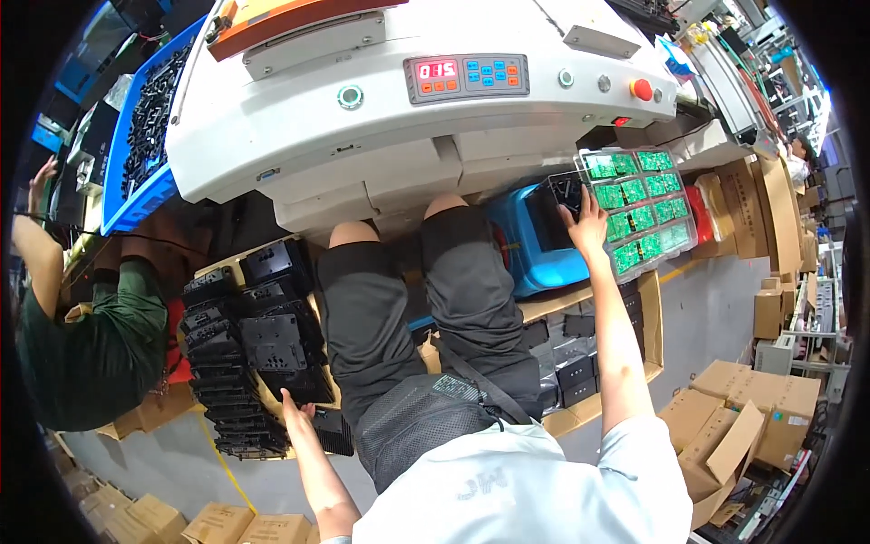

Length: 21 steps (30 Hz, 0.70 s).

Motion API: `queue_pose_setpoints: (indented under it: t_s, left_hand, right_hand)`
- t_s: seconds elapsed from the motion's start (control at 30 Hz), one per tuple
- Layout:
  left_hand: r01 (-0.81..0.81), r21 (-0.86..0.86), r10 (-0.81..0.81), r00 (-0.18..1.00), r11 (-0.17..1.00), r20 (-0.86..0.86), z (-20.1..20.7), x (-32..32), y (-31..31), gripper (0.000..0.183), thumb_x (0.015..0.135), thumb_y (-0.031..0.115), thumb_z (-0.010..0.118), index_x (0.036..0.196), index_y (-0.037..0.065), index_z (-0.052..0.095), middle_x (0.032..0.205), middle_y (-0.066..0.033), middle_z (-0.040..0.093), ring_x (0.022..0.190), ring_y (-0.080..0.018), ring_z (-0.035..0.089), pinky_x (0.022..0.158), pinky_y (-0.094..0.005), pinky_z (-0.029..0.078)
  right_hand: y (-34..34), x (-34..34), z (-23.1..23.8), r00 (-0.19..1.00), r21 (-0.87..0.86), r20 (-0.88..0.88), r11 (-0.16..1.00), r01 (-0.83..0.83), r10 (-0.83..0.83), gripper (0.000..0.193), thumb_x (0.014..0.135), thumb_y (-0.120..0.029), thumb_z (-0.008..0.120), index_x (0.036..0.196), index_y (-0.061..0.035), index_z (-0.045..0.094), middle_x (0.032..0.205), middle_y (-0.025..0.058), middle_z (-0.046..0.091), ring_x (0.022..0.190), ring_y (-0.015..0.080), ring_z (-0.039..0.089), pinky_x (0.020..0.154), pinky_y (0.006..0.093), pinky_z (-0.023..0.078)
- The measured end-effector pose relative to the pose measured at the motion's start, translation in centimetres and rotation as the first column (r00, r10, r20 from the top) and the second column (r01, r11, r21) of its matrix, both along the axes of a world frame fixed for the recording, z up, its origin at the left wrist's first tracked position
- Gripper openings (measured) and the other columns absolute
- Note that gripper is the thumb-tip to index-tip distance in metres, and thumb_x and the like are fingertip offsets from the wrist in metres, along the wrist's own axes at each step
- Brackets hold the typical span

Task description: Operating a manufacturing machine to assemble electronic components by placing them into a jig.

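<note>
My left hand [297, 410] is low at the left, at the near edge of a black plastic housing [276, 344]. Its visible fingers are apart, and whether they touch the housing is hard to see. More black housings [217, 363] are stacked in rows beside it. To the right, my right hand [587, 222] is stretched out with fingers spread, at the left edge of a clear tray [619, 274] of green circuit boards [642, 218]. Next to its fingertips is a dark box-like part [548, 218] above a blue bin [536, 263].
Ahead stands a white machine [290, 136] with a control panel [467, 77] and a red button [642, 89]. A carton [651, 317] of black parts is by my right thigh. A blue crate [118, 195] of small black pieces and another person [82, 335] are at left.
</note>
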<state>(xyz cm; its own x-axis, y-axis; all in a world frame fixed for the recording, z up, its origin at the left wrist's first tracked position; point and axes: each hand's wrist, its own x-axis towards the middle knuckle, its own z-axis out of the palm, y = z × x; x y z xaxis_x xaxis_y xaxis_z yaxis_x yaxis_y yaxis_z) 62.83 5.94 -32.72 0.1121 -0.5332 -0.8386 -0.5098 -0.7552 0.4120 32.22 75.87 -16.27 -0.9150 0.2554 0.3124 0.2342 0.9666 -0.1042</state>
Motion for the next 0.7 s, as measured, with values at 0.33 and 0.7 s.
queue_pose_setpoints:
  t_s: [0.33,0.7]
  left_hand:
    - [-0.067,0.063,0.067,0.998,0.996,-0.002,-2.3,0.8,-0.2,0.092,0.065,0.054,0.081,0.134,0.014,0.034,0.111,-0.0136,0.039,0.075,-0.0257,0.053,0.078,-0.0459,0.052]
    - [0.064,-0.043,-0.064,0.998,0.997,0.008,-1.5,0.0,1.6,0.078,0.061,0.072,0.071,0.118,0.021,0.054,0.114,-0.0066,0.050,0.091,-0.0257,0.047,0.070,-0.0393,0.046]
  right_hand:
    - [0.6,-1.1,0.0,0.989,0.053,-0.045,0.989,-0.137,0.140,0.040,0.079,-0.033,0.071,0.110,-0.0142,0.055,0.106,0.0140,0.057,0.094,0.0379,0.054,0.079,0.0458,0.048]
    - [0.7,-0.4,1.0,0.987,-0.366,-0.151,0.930,-0.003,-0.057,0.022,0.089,-0.013,0.059,0.107,-0.0007,0.054,0.100,0.0216,0.064,0.093,0.0399,0.061,0.081,0.0446,0.047]
